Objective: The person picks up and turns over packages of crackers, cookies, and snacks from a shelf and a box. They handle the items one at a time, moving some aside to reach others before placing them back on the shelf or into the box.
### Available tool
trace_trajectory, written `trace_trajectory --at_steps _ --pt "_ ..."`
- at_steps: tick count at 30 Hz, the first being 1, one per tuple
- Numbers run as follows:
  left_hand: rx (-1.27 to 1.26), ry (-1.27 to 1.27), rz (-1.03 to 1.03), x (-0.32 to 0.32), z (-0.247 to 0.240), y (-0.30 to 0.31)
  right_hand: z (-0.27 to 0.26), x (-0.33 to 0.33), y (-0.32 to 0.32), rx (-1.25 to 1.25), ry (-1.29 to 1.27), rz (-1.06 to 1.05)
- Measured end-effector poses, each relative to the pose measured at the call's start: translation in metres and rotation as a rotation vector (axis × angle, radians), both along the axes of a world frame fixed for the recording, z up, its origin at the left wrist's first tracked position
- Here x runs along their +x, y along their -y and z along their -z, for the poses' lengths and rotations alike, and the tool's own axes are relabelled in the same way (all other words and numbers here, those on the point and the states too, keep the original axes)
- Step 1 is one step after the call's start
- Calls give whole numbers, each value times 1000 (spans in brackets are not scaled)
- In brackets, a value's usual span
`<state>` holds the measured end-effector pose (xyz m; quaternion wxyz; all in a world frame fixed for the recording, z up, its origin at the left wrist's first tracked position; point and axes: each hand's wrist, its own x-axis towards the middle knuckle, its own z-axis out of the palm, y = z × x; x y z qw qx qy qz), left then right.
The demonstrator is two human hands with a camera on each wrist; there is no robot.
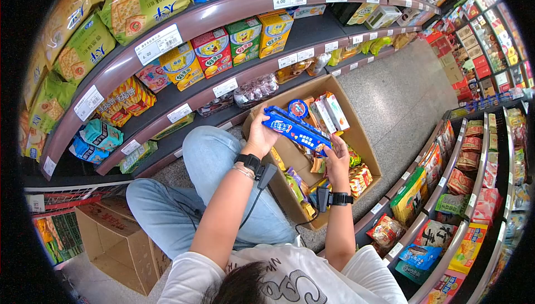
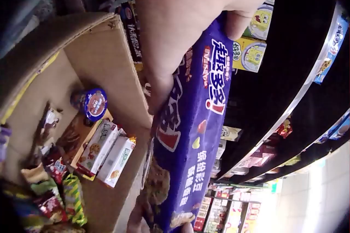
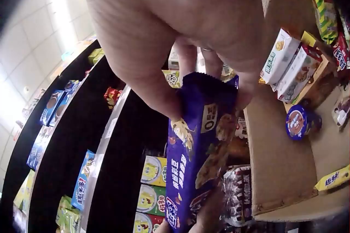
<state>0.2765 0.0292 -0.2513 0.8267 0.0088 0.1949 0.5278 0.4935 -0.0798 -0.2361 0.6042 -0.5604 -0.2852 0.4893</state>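
A long blue-purple cookie packet (image 1: 298,131) is held between both hands, above an open cardboard box (image 2: 104,47). My left hand (image 1: 262,135) grips one end of the packet, thumb and fingers on opposite sides. At the other end, my right hand (image 1: 337,162) pinches it near the crimped seal, which shows in the right wrist view. Inside the box are a round blue-lidded tub (image 3: 301,122), white snack boxes (image 2: 116,161), a green-and-yellow striped packet (image 2: 74,197) and several other small snack packs.
Shelves with price tags curve along the left and top, carrying green cracker bags (image 1: 146,5) and cartoon snack boxes (image 1: 212,52). Another tiered rack (image 1: 409,195) stands at right. A second open carton (image 1: 111,242) sits on the floor behind the person's bent, jeans-clad legs (image 1: 214,159).
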Motion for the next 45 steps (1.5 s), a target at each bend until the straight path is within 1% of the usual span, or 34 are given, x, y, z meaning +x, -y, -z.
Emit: trace_trajectory --at_steps 2,4,9,10,11,12,13,15,17,18,21,23,24,25,27,28,29,30,31,33,35,36,37,39,41,43,44,45 --pt "20 44 13 0 8 -3 1 1 0 34 42 -11" --pt "-14 29 8 0 6 -3 0 1 0 38 55 -13" --pt "-21 16 19 1 4 -1 0 3 1 45 12 2" --pt "-1 -18 30 1 3 -2 -1 3 1 50 -11 7" --pt "3 -80 86 1 1 0 -3 1 0 60 -35 9" --pt "-1 -176 120 2 2 1 -15 -4 0 16 -68 37" --pt "-4 -271 150 3 6 1 -14 -2 0 -5 -7 27" --pt "14 -460 167 6 13 1 -14 -1 1 -23 22 60" --pt "13 -600 187 5 3 3 -12 4 3 -51 73 21" --pt "27 -617 185 5 3 3 -11 5 2 -18 131 -2" --pt "69 -678 159 6 -1 4 -3 14 2 -58 94 27" --pt "132 -750 155 8 -9 5 -13 12 -1 -45 190 67" --pt "211 -751 121 7 -22 6 -16 9 -1 -38 235 89" --pt "266 -677 69 8 -35 8 -4 21 -5 -11 324 88" --pt "337 -737 -7 11 -41 0 -28 16 -17 59 334 105" --pt "402 -782 -38 8 -48 -4 -44 13 -24 68 298 111" --pt "466 -826 -70 3 -60 -10 -70 1 -34 103 204 125" --pt "530 -869 -104 -2 -74 -16 -79 4 -48 146 256 85" --pt "584 -901 -191 -7 -96 -19 -92 5 -62 190 309 45" --pt "628 -873 -287 -17 -131 -30 -125 -10 -93 398 218 20" --pt "744 -1059 -391 -34 -163 -44 -174 -34 -115 451 93 -11" --pt "876 -1374 -674 -42 -182 -49 -182 -32 -134 507 172 -33" --pt "936 -1468 -785 -52 -212 -47 -189 -30 -153 562 250 -54" --pt "857 -1479 -845 -64 -250 -50 -231 -52 -172 616 330 -95" --pt "847 -1665 -970 -78 -280 -59 -260 -65 -194 636 341 -141" --pt "842 -1810 -969 -91 -310 -62 -274 -71 -229 748 353 -166" --pt "816 -1850 -984 -93 -322 -63 -288 -82 -236 816 372 -169" --pt "790 -1890 -998 -95 -332 -64 -298 -87 -243 771 395 -178"
